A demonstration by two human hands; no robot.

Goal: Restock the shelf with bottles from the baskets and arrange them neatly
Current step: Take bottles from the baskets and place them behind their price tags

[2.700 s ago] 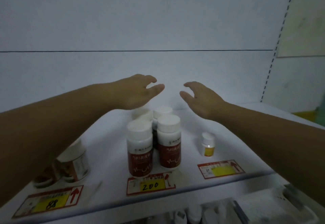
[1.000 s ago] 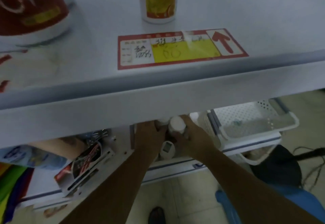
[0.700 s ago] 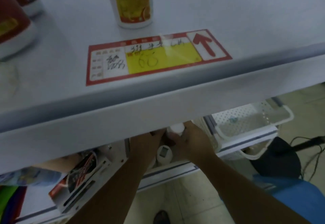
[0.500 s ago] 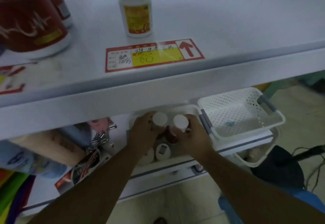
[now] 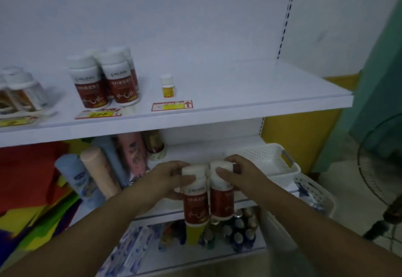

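While both hands are held below the upper shelf (image 5: 239, 93), each grips one white-capped, red-labelled bottle — the left hand (image 5: 167, 178) curled round the left bottle (image 5: 194, 200), the right hand (image 5: 241, 176) round the right bottle (image 5: 221, 198) — and the two bottles are upright, pressed side by side in the air. A white basket (image 5: 267, 159) sits just behind the right hand. Up on the shelf, matching bottles (image 5: 104, 83) cluster near a small yellow-labelled bottle (image 5: 167, 86).
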